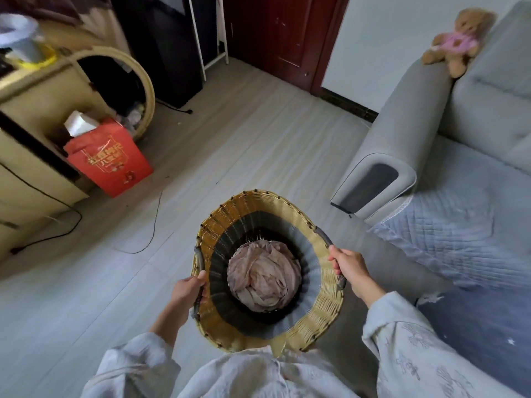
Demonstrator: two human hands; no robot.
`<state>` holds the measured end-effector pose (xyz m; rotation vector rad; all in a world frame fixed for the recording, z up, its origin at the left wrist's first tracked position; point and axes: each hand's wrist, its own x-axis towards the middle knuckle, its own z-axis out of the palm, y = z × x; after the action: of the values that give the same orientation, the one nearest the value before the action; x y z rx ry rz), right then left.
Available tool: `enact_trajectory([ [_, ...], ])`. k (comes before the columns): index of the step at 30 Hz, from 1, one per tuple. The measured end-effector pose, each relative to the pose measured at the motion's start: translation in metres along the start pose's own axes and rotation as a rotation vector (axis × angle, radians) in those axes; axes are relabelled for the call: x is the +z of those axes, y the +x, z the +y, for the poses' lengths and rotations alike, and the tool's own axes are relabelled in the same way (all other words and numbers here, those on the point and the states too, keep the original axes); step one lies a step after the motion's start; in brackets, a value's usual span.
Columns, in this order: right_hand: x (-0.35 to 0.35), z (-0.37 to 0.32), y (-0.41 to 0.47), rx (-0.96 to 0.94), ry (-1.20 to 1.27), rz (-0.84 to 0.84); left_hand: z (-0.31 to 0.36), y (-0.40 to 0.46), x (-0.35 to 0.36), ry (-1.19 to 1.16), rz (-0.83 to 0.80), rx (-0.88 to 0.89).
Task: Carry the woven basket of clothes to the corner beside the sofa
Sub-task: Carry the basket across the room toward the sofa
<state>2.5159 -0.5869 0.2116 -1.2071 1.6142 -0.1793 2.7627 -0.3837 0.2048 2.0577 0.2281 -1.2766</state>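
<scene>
1. The left hand is curled closed around the dark handle on the left side of the woven basket, fingers wrapped over it
2. The right hand is closed in the same way on the opposite handle, at the basket's right rim
3. The basket hangs between the two hands, in front of the person's pale shirt, its mouth facing up toward the camera
4. Deep inside it, between and below the hands, lies a bundle of pinkish-beige clothes
5. Just beyond the right hand stands the grey sofa, its armrest end nearest, with a quilted blue cover on the seat to the right of that hand
6. A teddy bear in a pink garment sits on the armrest, far ahead of the right hand
7. Ahead and to the left of the left hand, well apart, a red bag rests on the floor against a cream cabinet
</scene>
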Motion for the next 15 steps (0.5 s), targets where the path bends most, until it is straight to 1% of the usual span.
enact_trajectory([
  [5, -0.010, -0.022, 0.056, 0.049, 0.041, 0.018, 0.068, 0.037, 0.035, 0.083, 0.000, 0.024],
  [7, -0.019, -0.041, 0.084, 0.072, 0.073, 0.004, 0.096, 0.051, 0.048, 0.112, 0.032, 0.046],
  [12, -0.040, -0.107, 0.150, 0.076, 0.090, -0.116, 0.175, 0.077, 0.081, 0.206, 0.091, 0.092],
  [15, -0.054, -0.144, 0.185, 0.070, 0.066, -0.136, 0.221, 0.093, 0.100, 0.239, 0.110, 0.111],
])
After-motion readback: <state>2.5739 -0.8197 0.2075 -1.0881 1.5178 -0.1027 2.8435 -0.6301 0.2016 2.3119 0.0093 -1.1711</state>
